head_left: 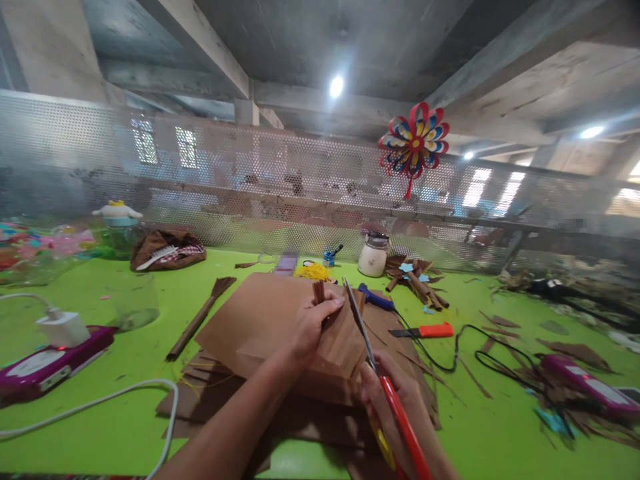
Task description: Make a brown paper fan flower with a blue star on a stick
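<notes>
Brown paper sheet [270,320] gripped by left hand [310,327]; right hand [395,393] grasps one pair of scissors [385,380].

Bench [125,427]: bright green top, fills lower view. Perforated metal screen [225,173] stands along its far edge, full width; hazy windows [186,147] visible through the holes. Ceiling: grey concrete beams [200,40], bare. Round ceiling lamp [337,85] lit near centre; second lamp [591,132] lit at right. Paper pinwheel [415,143], red, blue and yellow, hangs at the screen's top.
</notes>
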A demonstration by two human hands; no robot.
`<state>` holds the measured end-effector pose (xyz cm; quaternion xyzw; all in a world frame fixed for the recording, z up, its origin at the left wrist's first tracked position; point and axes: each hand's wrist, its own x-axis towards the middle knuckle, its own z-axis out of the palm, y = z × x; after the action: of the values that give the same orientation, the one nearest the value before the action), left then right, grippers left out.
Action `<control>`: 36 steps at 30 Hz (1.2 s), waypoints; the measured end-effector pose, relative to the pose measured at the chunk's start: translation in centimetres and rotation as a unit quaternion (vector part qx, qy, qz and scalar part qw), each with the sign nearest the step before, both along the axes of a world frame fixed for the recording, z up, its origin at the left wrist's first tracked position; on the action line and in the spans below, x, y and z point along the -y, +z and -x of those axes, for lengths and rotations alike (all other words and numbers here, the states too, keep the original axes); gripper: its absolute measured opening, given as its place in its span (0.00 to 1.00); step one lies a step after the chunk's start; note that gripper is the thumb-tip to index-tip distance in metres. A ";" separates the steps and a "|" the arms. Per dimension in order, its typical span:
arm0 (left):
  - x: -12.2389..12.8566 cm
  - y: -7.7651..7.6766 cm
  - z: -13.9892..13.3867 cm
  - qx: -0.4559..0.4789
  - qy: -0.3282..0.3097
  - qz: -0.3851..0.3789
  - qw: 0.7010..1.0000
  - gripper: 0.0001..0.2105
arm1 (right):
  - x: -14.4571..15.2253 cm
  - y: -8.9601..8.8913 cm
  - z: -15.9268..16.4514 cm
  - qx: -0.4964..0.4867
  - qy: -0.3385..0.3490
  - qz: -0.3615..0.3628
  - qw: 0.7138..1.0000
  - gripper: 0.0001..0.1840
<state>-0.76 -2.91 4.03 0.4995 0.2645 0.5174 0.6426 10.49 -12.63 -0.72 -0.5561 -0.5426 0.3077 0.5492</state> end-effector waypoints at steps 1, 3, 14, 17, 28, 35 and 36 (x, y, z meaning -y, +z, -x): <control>0.0 0.0 0.0 0.000 -0.002 0.002 1.000 0.10 | 0.0 -0.1 0.0 -0.004 0.001 -0.002 1.000 0.24; 0.0 0.0 0.0 -0.009 -0.002 0.000 1.000 0.10 | -0.1 -0.3 0.1 -0.014 0.005 0.004 1.000 0.24; -0.5 -0.5 0.0 -0.087 0.037 -0.099 0.991 0.13 | 0.7 0.5 -0.4 0.009 0.045 0.008 0.999 0.21; -0.7 -0.4 0.1 -0.094 0.057 -0.126 0.986 0.13 | 0.6 0.2 -0.3 0.001 0.040 0.009 0.999 0.22; -0.4 -0.2 0.2 -0.113 0.058 -0.140 0.982 0.13 | 0.9 0.9 -0.3 0.046 0.033 -0.008 0.998 0.22; -0.3 -0.1 0.1 -0.099 0.050 -0.116 0.987 0.13 | 0.9 0.7 -0.2 0.039 0.019 0.002 0.999 0.20; -0.3 -0.1 0.1 -0.097 0.049 -0.114 0.988 0.13 | 0.9 0.7 -0.2 0.034 0.018 0.003 0.999 0.20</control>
<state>-0.87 -2.60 3.93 0.6036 0.2888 0.5245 0.5264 10.67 -13.51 -0.06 -0.5581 -0.5699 0.3006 0.5229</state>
